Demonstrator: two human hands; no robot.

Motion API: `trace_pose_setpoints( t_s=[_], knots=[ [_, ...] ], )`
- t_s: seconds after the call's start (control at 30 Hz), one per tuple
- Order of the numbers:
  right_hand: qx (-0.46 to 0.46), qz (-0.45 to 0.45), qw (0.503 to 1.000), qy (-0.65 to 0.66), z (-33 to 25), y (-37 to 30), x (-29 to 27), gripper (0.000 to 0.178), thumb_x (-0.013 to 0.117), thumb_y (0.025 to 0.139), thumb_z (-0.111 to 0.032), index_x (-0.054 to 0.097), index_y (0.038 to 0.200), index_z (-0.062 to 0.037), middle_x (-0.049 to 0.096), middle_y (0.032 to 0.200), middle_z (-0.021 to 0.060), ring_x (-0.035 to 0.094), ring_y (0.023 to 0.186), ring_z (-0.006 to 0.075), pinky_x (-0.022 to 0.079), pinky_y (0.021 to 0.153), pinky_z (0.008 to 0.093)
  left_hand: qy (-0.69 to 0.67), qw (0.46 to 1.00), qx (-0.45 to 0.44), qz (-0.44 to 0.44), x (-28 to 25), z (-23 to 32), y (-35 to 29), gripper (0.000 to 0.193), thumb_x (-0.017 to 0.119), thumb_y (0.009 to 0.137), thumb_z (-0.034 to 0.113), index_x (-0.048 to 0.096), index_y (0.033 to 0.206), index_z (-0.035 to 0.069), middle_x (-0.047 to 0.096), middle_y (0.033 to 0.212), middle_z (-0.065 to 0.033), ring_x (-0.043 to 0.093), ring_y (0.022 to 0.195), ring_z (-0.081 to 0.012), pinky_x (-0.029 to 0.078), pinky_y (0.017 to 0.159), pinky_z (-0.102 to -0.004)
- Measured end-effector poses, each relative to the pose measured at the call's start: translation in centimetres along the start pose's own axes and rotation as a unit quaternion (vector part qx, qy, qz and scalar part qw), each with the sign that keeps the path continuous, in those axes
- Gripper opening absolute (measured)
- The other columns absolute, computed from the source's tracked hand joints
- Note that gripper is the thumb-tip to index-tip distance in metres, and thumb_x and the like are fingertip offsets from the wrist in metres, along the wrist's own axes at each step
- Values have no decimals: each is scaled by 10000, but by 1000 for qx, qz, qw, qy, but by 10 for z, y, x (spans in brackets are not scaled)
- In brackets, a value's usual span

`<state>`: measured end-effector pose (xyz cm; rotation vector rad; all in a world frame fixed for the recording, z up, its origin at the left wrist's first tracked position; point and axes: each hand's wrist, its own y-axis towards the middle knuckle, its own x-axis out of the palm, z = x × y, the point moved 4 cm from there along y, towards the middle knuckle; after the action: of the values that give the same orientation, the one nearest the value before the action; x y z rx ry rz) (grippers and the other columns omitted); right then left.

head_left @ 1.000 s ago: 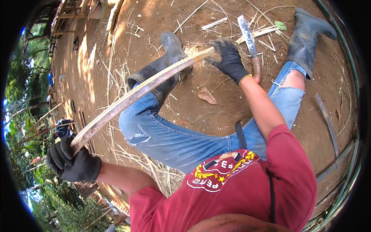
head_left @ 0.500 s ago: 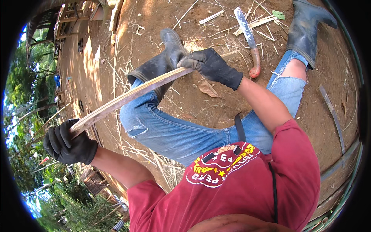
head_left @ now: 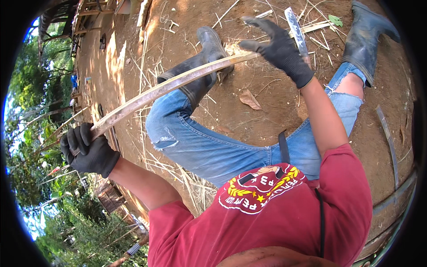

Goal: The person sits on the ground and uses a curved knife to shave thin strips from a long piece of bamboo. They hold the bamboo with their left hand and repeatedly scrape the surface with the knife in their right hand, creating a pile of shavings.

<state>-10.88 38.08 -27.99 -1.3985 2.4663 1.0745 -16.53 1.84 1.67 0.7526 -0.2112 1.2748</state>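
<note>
The black-gloved left hand [head_left: 91, 150] grips one end of a long, pale, slightly bowed wooden strip [head_left: 173, 83] slanting across a black rubber boot [head_left: 210, 42]; the black-gloved right hand [head_left: 284, 52], fingers spread, is at its far end.

the strip [head_left: 178, 81] looks like mottled wood, the gloves [head_left: 95, 155] matt cloth, the blade [head_left: 296, 33] worn metal, the boots [head_left: 362, 46] scuffed rubber

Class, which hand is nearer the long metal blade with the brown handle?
Right. The black-gloved right hand appears beside the blade, partly hiding its handle; the black-gloved left hand is far off, lower left.
</note>
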Motion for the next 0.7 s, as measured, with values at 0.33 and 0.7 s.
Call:
trace_pose_setpoints(
  t_s=[0.33,0.7],
  knots=[
    [-116,-112,986,-39,-94,-44,72,354,654,857,-315,626,1137,-100,624,1055,107,611,965,297,504,801,422,49,994,1,96,3,-21,-18,258,465,939,183,449,693,105,387,573,7,301,423,-109,293,483,-297],
    [190,211,876,389,-4,17,-39,289,592,976,-309,631,1026,-27,638,678,40,652,765,109,505,684,251,-57,993,-35,-101,23,-33,-16,385,399,999,342,609,1181,76,610,843,-106,601,780,-219,456,749,-393]
  ],
)
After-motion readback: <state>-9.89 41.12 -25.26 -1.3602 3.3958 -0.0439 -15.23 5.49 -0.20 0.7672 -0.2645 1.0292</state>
